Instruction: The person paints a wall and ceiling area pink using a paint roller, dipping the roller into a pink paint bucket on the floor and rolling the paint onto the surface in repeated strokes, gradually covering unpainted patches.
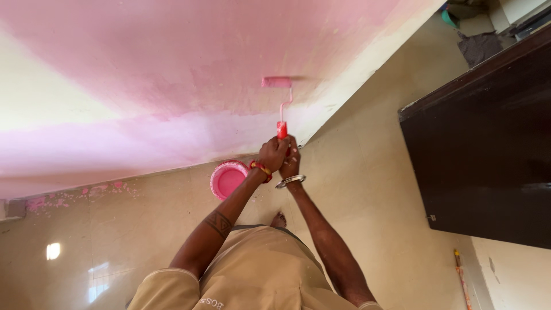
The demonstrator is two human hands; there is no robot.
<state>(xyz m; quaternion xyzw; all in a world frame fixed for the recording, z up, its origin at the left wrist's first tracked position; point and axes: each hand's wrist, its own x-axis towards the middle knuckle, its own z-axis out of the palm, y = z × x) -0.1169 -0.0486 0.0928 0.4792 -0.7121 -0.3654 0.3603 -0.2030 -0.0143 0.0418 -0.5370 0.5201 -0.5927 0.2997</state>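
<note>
Both the left hand [271,154] and right hand [290,163] wrap their fingers tight around the red handle of the paint roller [278,82], whose sleeve presses on the pink wall [172,57]. It looks light and stiff, with a paint-slick sleeve, best gripped at the handle. A pink bucket [228,178] sits at the floor's edge.

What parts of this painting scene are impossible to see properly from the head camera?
- Roller handle: its lower part is hidden inside the left hand and right hand.
- Paint bucket: its right edge is covered by the left wrist; how full it is cannot be told.
- Foot: mostly hidden behind the shirt.
- Stick on the floor: cut off by the bottom edge, too small to identify.
- Dark door: cut off by the right edge.
</note>
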